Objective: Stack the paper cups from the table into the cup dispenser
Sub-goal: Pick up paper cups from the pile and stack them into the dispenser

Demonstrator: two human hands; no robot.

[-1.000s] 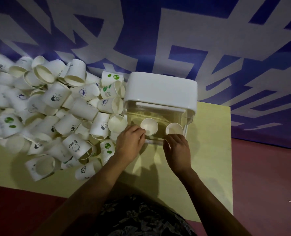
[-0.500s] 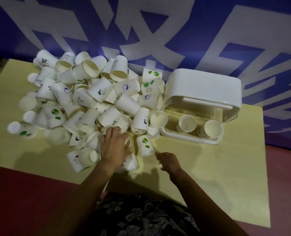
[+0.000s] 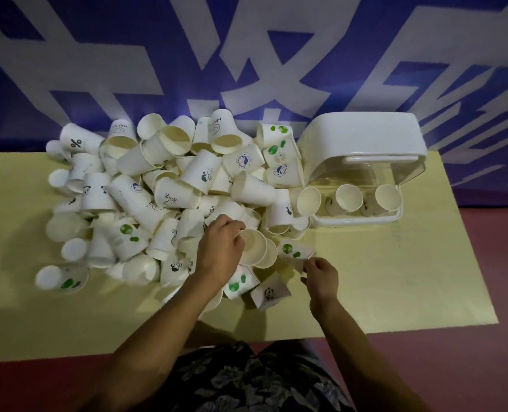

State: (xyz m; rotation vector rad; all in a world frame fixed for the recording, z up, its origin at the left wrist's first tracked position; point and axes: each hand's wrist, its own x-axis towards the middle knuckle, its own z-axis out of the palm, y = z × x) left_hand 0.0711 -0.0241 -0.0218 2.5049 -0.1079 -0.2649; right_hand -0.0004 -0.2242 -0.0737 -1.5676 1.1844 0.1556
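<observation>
A big heap of white paper cups (image 3: 163, 191) covers the left half of the yellow table (image 3: 395, 278). The cup dispenser (image 3: 362, 141), white lid raised over a clear box, stands at the back right with two cups (image 3: 349, 197) upright inside. My left hand (image 3: 220, 251) grips a plain white cup (image 3: 254, 246) at the heap's near edge, its mouth facing me. My right hand (image 3: 319, 275) pinches the base of a cup with green dots (image 3: 294, 251) lying on its side just right of it.
A blue and white patterned wall (image 3: 247, 55) rises right behind the table. Reddish floor (image 3: 469, 367) lies to the right and in front. A cup (image 3: 309, 200) leans against the dispenser's left side. Bare tabletop shows in front of the dispenser.
Both hands left the dispenser and came back to the heap. The left hand closed round a plain cup and the right hand took hold of the green-dotted cup.
</observation>
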